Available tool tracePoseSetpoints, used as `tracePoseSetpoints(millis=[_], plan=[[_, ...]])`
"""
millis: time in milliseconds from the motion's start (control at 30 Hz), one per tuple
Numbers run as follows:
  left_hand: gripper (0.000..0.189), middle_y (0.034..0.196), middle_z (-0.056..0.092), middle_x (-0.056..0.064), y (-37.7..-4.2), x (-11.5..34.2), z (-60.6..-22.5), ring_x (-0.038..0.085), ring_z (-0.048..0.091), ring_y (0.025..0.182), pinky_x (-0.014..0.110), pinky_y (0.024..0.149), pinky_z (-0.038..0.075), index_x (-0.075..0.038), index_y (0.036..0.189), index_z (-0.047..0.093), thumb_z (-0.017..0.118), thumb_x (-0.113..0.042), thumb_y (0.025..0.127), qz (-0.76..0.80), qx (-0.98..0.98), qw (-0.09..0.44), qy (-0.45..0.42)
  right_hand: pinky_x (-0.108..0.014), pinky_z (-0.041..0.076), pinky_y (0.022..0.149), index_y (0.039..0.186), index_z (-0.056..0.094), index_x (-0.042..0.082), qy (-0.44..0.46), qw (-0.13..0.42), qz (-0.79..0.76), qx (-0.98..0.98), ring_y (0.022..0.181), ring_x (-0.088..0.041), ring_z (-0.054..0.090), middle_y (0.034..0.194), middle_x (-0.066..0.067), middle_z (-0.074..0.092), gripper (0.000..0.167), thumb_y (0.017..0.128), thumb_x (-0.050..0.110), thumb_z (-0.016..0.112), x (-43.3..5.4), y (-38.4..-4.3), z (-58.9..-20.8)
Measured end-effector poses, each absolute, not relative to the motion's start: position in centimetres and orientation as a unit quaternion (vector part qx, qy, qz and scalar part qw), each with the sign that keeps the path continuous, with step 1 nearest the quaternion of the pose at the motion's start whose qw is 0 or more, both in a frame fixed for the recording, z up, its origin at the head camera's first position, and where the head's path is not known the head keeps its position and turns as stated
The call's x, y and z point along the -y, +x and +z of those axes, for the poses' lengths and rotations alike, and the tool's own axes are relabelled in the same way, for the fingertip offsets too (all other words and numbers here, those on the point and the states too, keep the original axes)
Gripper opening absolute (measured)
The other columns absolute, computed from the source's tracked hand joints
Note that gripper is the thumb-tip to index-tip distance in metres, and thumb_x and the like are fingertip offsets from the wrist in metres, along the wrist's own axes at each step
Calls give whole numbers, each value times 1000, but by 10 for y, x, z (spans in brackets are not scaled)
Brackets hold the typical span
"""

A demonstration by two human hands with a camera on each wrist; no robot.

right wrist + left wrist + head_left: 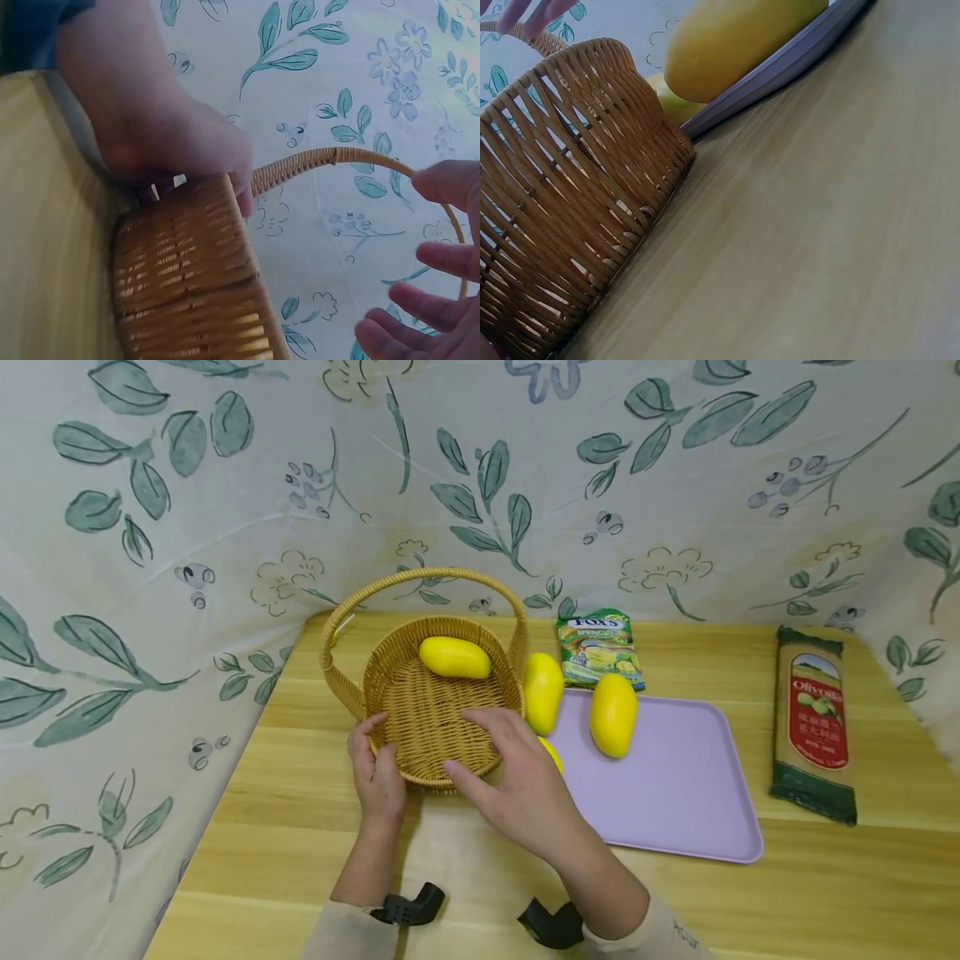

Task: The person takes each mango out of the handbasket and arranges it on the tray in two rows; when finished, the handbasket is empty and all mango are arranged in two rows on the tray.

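A round wicker basket [431, 727] with a tall arched handle stands on the table, and one yellow mango [454, 657] lies inside it at the back. My left hand [381, 777] grips the basket's near-left rim, its fingers curled over the edge. Over the near-right part of the basket hovers my right hand [517, 777], fingers spread and holding nothing. In the right wrist view the right hand's fingers [427, 307] stand apart from the rim. Beside the basket, a mango [543, 692] and another mango [613, 715] sit at the tray; a further one is partly hidden by the right hand.
A lilac tray [675, 785] lies right of the basket. Behind it is a green Fox's candy bag [600, 647]. A pasta packet [813, 722] lies at the far right of the wooden table [300, 843]. A leaf-patterned cloth [480, 410] hangs behind.
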State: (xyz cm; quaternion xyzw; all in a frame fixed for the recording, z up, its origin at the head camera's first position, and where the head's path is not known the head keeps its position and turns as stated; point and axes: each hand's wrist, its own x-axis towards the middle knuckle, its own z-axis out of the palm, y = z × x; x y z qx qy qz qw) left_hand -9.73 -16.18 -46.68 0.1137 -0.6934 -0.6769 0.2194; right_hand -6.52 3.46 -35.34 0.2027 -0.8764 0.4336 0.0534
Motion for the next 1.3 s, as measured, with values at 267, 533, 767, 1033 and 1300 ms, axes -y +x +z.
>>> tracePoseSetpoints(millis=[267,533,767,1033,1300], plan=[[44,141,39,13,-99,161,-466,22,35,140,47,119,25,2,132,53,42,3,89,-674,694,224,120,-49,47,108,142,56,18,166,72,445,877,131,-24,52,144,-6,50,57,91,39,75,1,-105,-345],[43,138,40,11,-99,162,-466,21,37,136,46,118,26,2,130,54,43,4,88,-675,689,232,128,-53,45,110,150,47,18,127,20,414,901,139,-32,44,152,-12,42,70,92,48,71,28,-145,-343],[43,138,40,12,-98,162,-468,21,35,139,46,120,23,1,129,55,43,5,88,-678,685,235,125,-53,45,111,151,46,21,77,16,422,903,141,-34,42,154,-10,41,70,93,55,67,45,-176,-355],[43,139,39,14,-99,160,-468,23,35,140,47,120,23,3,130,54,43,4,89,-675,690,233,118,-49,44,112,148,49,17,49,45,429,901,139,-33,45,150,-13,42,68,93,52,69,49,-196,-379],[43,138,40,16,-99,160,-465,24,36,138,47,120,22,3,130,54,43,4,88,-672,693,235,116,-43,48,108,141,55,18,59,96,437,892,137,-28,44,147,-8,45,56,94,43,71,53,-201,-397]])
